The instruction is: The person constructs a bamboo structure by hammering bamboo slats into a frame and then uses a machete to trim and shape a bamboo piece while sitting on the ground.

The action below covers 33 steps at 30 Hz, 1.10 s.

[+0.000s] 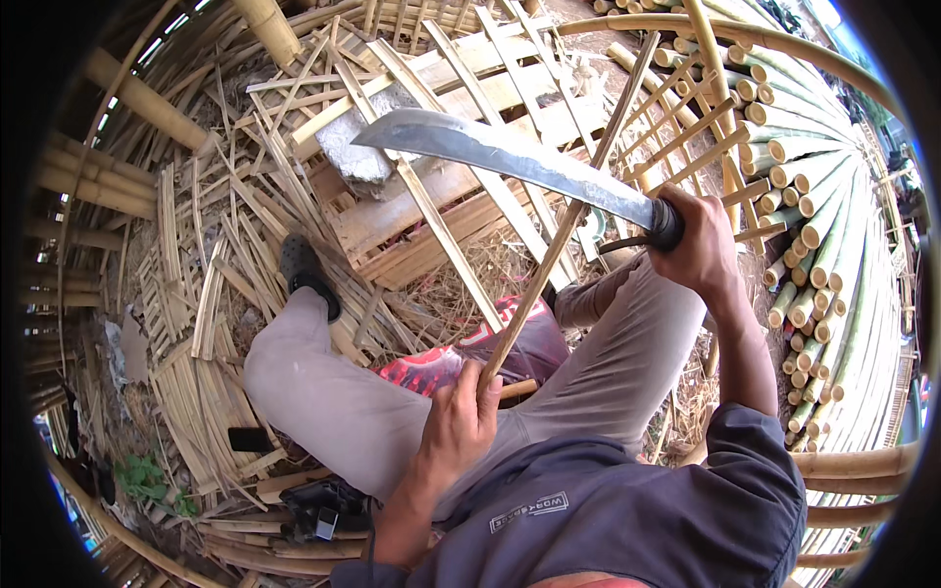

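My right hand [698, 243] is closed around the dark handle of a machete [490, 147], raised at the right above my knee. Its long, curved steel blade points left and crosses a bamboo strip [537, 284]; whether the two touch I cannot tell. The lower end of that strip is in my closed left hand [457, 419], in front of my lap, and its far end leans up and away to the right. Beyond my legs, several pale bamboo slats [441, 230] slant over a wooden crate [392, 250]. A rough grey block [358, 155] sits on the crate.
Cut bamboo poles [814, 206] are stacked at the right. Split bamboo pieces [211, 284] litter the ground at the left. A red and dark cloth or sack [470, 355] lies between my legs. A black flat object [250, 439] and a dark bag-like item [328, 505] lie at lower left.
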Tool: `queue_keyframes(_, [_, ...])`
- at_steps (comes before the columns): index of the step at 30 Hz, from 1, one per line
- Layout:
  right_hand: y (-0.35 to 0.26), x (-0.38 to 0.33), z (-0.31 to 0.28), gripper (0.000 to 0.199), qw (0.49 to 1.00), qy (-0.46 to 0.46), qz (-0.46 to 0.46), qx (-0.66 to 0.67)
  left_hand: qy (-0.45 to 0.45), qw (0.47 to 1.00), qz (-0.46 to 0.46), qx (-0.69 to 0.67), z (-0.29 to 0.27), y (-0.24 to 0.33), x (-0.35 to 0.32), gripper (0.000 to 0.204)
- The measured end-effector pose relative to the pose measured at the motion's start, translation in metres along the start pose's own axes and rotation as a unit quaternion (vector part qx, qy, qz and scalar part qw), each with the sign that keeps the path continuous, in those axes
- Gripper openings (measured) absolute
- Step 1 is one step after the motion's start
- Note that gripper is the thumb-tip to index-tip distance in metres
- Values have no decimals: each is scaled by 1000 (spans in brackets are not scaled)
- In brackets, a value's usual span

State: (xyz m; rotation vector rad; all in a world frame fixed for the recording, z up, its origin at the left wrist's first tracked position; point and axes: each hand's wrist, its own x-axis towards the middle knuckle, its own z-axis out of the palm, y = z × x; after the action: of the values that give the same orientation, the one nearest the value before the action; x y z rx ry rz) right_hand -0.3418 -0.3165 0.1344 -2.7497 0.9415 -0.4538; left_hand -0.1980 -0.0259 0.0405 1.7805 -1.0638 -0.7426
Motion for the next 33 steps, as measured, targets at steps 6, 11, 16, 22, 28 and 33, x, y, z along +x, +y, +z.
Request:
queue_keyframes(6, [29,22,-13,22,996,-32,84,-11,-40,998,-58,2,8,-7,-37,25])
queue_keyframes(11, [6,-4,16,23,996,-81,-25,20,-36,997,-52,-32,13,-9,-33,24])
queue_keyframes(16, [0,7,8,24,993,-115,-14,24,-44,998,-26,-31,3,-9,-30,24])
queue_keyframes(22, [12,9,19,23,994,-103,-24,2,-70,995,-46,-62,3,-5,-29,23])
queue_keyframes(28, [17,10,17,24,995,-102,-14,-4,-68,995,-37,-70,11,-8,-32,23])
queue_keyframes(33, [30,13,16,22,997,-64,-23,-33,-63,997,-21,-47,11,-7,-30,21])
